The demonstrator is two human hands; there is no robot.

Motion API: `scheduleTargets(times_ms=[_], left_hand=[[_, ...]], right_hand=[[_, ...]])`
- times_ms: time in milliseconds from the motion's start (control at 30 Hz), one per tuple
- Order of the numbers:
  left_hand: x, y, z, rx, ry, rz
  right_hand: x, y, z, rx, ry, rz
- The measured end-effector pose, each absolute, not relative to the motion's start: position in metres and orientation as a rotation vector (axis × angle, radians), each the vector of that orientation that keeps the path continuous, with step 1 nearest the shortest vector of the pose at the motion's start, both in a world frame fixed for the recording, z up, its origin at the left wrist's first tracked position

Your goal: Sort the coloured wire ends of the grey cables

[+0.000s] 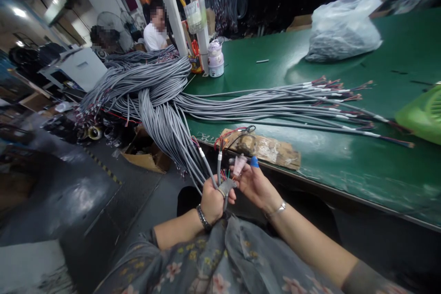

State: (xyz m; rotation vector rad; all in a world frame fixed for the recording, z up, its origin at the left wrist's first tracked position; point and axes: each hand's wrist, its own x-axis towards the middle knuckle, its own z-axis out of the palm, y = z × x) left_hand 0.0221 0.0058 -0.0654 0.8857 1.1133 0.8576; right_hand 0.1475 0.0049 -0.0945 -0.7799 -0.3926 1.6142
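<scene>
My left hand (212, 200) is closed around grey cables (219, 170). Its thumb looks wrapped in grey tape, and thin coloured wires (224, 174) fan out from a cable end beside it. My right hand (257, 188) is close by on the right, its fingers drawn together at these wires. A pale pink wrapping (239, 164) shows at its fingers, and a blue covering (254, 161) caps one fingertip. What the right fingers pinch is too small to make out. A large bundle of grey cables (165, 124) hangs over the table edge on the left.
More cables (262, 101) lie across the green table (275, 64), their stripped ends to the right. A worn wooden board (265, 149) sits at the front edge. Behind are a plastic bag (344, 30), a pink-and-white container (216, 59) and a person (155, 34). A green object (422, 115) lies right.
</scene>
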Motion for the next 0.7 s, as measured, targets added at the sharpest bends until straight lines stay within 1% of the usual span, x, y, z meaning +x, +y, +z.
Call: scheduleTargets(times_ms=[100,200,400,533,700], left_hand=[[0.017,0.004,-0.07,0.921,1.09,0.857],[0.013,0.002,-0.073,0.981,1.067,0.839],[0.011,0.001,-0.071,1.001,1.048,0.867],[0.009,0.002,-0.072,0.95,0.981,0.9],[0.002,0.006,-0.076,0.966,0.807,0.808]], right_hand=[[0.148,-0.008,-0.09,-0.794,-0.503,1.659],[0.147,-0.019,-0.087,-0.885,-0.605,1.591],[0.144,-0.02,-0.086,-0.997,-0.606,1.495],[0.138,-0.017,-0.086,-0.909,-0.501,1.571],[0.135,-0.015,-0.086,-0.778,-0.503,1.717]])
